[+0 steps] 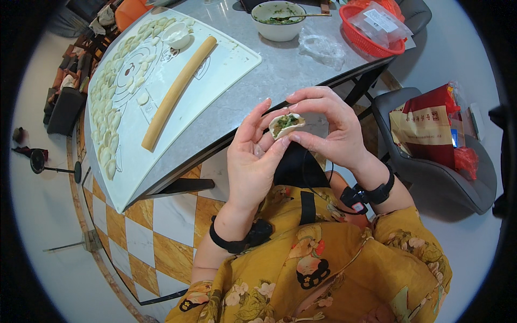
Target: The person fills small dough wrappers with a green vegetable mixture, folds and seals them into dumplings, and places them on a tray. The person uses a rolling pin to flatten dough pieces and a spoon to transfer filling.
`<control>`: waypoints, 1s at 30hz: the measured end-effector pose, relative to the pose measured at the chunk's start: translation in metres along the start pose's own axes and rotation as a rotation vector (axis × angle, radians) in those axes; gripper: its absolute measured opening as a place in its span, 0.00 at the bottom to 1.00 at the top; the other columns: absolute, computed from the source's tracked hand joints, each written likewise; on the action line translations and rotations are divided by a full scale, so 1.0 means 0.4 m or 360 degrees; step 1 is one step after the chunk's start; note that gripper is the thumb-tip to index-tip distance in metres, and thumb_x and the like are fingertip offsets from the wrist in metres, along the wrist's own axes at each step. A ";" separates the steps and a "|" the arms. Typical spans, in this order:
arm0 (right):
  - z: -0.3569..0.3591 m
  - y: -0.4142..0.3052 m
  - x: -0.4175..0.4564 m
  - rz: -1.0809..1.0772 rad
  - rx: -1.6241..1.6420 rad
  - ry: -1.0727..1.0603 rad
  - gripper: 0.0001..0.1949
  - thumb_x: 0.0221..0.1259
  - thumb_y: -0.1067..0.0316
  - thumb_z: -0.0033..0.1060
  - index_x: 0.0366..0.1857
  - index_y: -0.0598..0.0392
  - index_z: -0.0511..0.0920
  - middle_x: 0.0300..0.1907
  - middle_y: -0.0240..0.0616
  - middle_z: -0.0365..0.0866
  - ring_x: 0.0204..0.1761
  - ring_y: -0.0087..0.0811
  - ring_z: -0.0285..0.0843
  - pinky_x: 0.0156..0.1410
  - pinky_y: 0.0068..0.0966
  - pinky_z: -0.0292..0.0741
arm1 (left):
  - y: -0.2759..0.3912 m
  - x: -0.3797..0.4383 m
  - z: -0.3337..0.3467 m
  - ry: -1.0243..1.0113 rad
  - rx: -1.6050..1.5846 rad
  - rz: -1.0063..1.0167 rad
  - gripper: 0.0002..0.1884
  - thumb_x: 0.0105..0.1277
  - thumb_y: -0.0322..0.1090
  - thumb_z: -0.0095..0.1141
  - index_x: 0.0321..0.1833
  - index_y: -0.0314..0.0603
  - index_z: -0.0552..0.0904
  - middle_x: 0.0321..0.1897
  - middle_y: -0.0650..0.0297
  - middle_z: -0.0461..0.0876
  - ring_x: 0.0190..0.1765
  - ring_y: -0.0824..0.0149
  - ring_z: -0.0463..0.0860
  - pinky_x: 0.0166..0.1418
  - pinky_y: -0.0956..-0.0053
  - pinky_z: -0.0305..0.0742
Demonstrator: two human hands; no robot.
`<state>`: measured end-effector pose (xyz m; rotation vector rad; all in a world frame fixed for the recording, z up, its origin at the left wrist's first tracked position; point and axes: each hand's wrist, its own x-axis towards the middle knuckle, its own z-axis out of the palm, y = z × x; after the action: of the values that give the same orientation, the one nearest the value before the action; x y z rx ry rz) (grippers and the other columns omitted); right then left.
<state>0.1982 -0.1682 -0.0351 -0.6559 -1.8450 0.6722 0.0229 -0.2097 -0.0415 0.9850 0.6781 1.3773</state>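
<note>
Between both hands, over the table's near edge, is a dumpling wrapper with green filling [286, 125], folded partway with the filling showing. My left hand [256, 149] holds its left side, thumb at the lower edge. My right hand [329, 121] pinches its right side between thumb and fingers. On the white pastry mat [218, 76] lies a wooden rolling pin [179, 93]. Left of the pin, many shaped dumplings [106, 121] line the mat's outer side, with small dough pieces [142, 99] nearer the middle. A small bowl of white flour [176, 36] stands at the mat's far part.
A white bowl of green filling [278, 30] with a utensil across its rim stands at the back of the grey table [278, 60]. Right of it are a crumpled plastic bag [323, 49] and a red basket [363, 40]. A grey chair [456, 194] at right holds bags.
</note>
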 end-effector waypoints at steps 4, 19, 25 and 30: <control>-0.014 0.008 0.000 -0.0089 -0.0113 -0.0038 0.16 0.50 0.71 0.77 0.44 0.52 0.83 0.59 0.41 0.77 0.55 0.32 0.77 0.57 0.27 0.75 | 0.004 -0.003 0.004 -0.0013 0.0033 0.0034 0.32 0.67 0.14 0.52 0.74 0.32 0.61 0.65 0.48 0.72 0.64 0.61 0.78 0.67 0.72 0.75; -0.014 0.000 0.004 -0.0184 -0.0295 -0.0065 0.12 0.51 0.68 0.77 0.41 0.48 0.87 0.56 0.36 0.80 0.58 0.35 0.74 0.55 0.28 0.74 | -0.004 -0.004 0.000 -0.0066 -0.0007 0.0089 0.33 0.67 0.14 0.52 0.75 0.34 0.60 0.65 0.48 0.73 0.65 0.63 0.78 0.68 0.72 0.74; -0.017 -0.007 0.006 -0.0290 -0.0346 0.0029 0.13 0.51 0.67 0.77 0.42 0.46 0.88 0.54 0.35 0.82 0.57 0.36 0.75 0.55 0.29 0.74 | -0.003 -0.005 0.002 -0.0056 -0.0024 0.0127 0.32 0.68 0.15 0.53 0.75 0.34 0.61 0.63 0.49 0.74 0.64 0.63 0.78 0.68 0.72 0.74; -0.015 -0.006 0.005 -0.0240 -0.0337 -0.0020 0.13 0.52 0.67 0.76 0.42 0.47 0.87 0.54 0.36 0.82 0.57 0.37 0.76 0.58 0.31 0.74 | -0.004 -0.005 -0.002 -0.0060 0.0002 0.0177 0.31 0.68 0.15 0.53 0.74 0.33 0.62 0.63 0.49 0.74 0.63 0.64 0.78 0.68 0.72 0.74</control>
<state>0.2028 -0.1674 -0.0302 -0.6421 -1.9720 0.3861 0.0227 -0.2113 -0.0435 1.0605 0.6035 1.4513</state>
